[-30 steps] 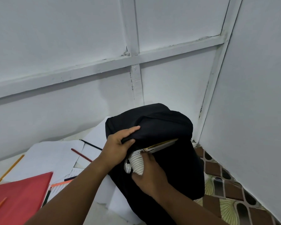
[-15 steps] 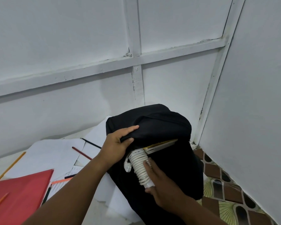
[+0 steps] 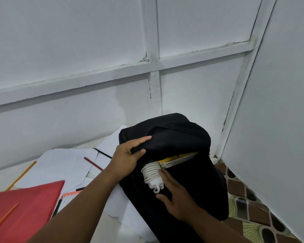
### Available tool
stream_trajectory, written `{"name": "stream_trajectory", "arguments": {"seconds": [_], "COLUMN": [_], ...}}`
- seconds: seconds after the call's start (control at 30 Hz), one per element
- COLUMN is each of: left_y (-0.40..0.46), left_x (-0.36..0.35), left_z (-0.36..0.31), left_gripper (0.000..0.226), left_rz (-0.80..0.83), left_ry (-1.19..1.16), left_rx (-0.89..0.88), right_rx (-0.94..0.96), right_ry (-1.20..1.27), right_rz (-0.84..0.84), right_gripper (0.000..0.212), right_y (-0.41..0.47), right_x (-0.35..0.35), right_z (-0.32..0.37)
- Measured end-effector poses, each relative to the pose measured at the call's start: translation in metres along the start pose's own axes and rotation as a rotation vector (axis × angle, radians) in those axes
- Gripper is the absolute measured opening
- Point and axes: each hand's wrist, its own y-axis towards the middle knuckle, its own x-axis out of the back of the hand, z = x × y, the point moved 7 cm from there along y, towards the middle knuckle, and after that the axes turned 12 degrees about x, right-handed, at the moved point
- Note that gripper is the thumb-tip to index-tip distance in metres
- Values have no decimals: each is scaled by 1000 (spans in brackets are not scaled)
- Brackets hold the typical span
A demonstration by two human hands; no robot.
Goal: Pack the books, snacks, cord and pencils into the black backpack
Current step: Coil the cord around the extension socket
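Fingers (image 3: 140, 139) of left hand (image 3: 125, 158) pinching backpack (image 3: 174, 137) flap; right hand (image 3: 175, 199) flat, fingers straight against coiled cord (image 3: 152, 172), half inserted between both hands. Book (image 3: 179, 157) inside. Pencils (image 3: 93, 163) left of fingers, unpacked. Snacks unseen.

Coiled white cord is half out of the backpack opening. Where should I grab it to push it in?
Grip the white cord across its exposed plug end, coming from below right where the right hand lies open beside it. The coil points up into the opening that the left hand holds up on the black backpack.
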Motion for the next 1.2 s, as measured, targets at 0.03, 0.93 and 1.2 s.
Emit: {"name": "stream_trajectory", "arguments": {"seconds": [0.03,0.93,1.2], "left_y": [0,-15,-23], "left_x": [0,-6,-16], "left_z": [1,-3,7], "left_gripper": [55,57,58], "left_rz": [-1,-53,-50], "left_ry": [-1,-12,16], "left_rx": [3,-7,18], "right_rx": [33,-88,-127], "right_ry": [-50,-488,-411], "right_rz": [35,6,-38], "right_gripper": [70,87,74], "right_y": [-2,30,27], "right_x": [-2,-14,-14], "right_z": [-1,-6,-15]}}
